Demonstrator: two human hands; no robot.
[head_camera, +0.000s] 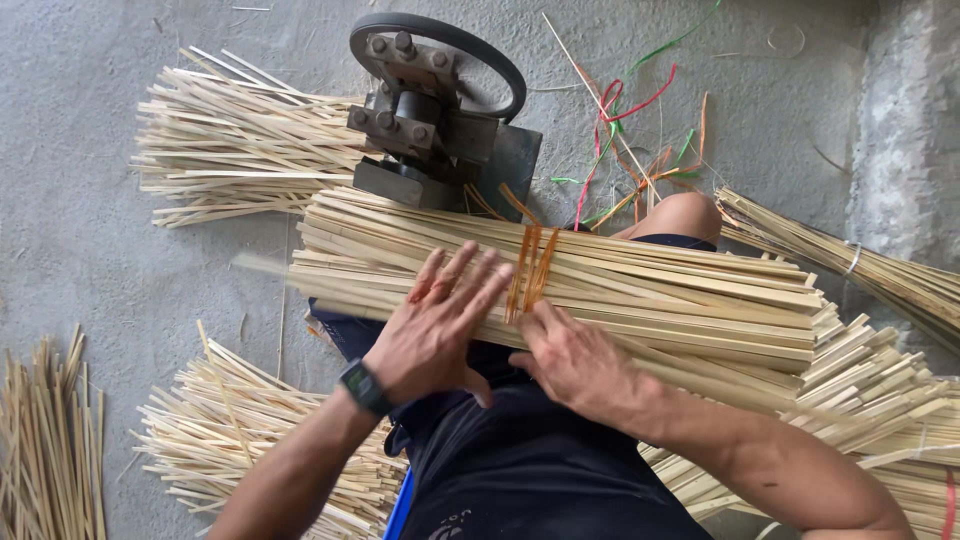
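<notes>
The grey concrete floor (90, 230) carries everything here, with loose heaps of pale split bamboo slats spread over it: one heap (235, 135) toward the top left edge, another (250, 440) at the bottom left, a thinner, darker stack (45, 440) in the bottom left corner, and a tied sheaf of fine sticks (880, 270) along the right edge. Near the top middle stands a dark iron machine (430, 110) with a hand wheel, and scraps of red, green and orange strapping (630, 130) lie beside it. Across the person's lap lies the large bundle of bamboo slats (640, 290), running from left of the machine to the right side, bound near its middle by an orange band (530, 270). The bundle looks stiff and fairly heavy as a whole, yet the single slats are light, smooth and likely to slide out lengthwise; the edges may splinter, so a hold close to the band, where the slats are pressed tight, seems surest. The left hand (435, 330), with a dark wristwatch (365, 388), rests flat on the slats with fingers spread, gripping nothing. The right hand (575, 360) presses against the bundle's near side just below the band, fingers curled loosely; whether it pinches the band cannot be told.
</notes>
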